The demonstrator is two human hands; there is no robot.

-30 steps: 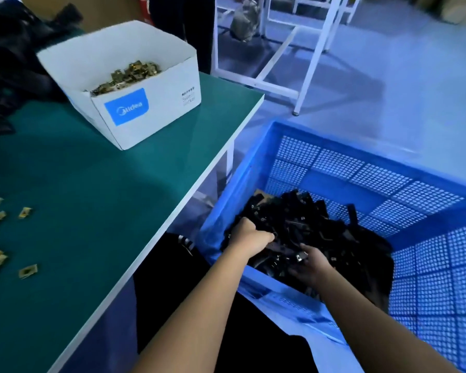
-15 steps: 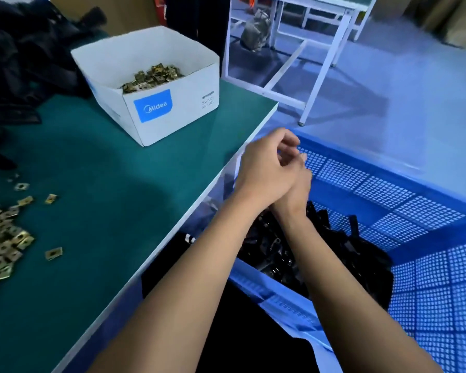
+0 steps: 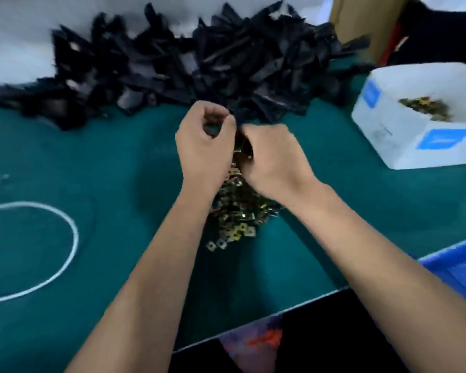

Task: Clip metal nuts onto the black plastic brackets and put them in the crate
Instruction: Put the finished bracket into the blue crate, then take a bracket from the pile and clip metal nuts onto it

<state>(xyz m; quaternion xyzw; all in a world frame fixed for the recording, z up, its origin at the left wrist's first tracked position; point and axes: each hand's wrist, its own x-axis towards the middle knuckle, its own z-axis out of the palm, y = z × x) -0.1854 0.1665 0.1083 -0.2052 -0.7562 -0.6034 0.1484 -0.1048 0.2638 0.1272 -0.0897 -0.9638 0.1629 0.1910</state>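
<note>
Green bench mat (image 3: 65, 162), frame smeared with motion blur. Big heap of black brackets (image 3: 199, 63) along the back edge, loose pile of brass-coloured nuts (image 3: 237, 211) at centre, white box (image 3: 414, 135) with more nuts at right. Blue crate (image 3: 457, 270) just shows past the bench's right front edge. A white ring (image 3: 73, 238) lies on the mat at left.

Both hands meet above the nut pile, just in front of the bracket heap. Left hand (image 3: 205, 146): fingers curled in, thumb to fingertips, but I can't tell if anything's in the pinch. Right hand (image 3: 272, 157): fingers curled toward the left, something dark sits between the two hands, too blurred to call it a bracket or say who holds it.

Looks like the start of a fresh clip-on, nothing seated that I can confirm.

To do it well, as I read it: one bracket only, braced in one hand; nut's open side square to the bracket edge; push straight, no twist, until it seats fully. Work over the pile so a dropped nut lands there. Then over to the crate.
</note>
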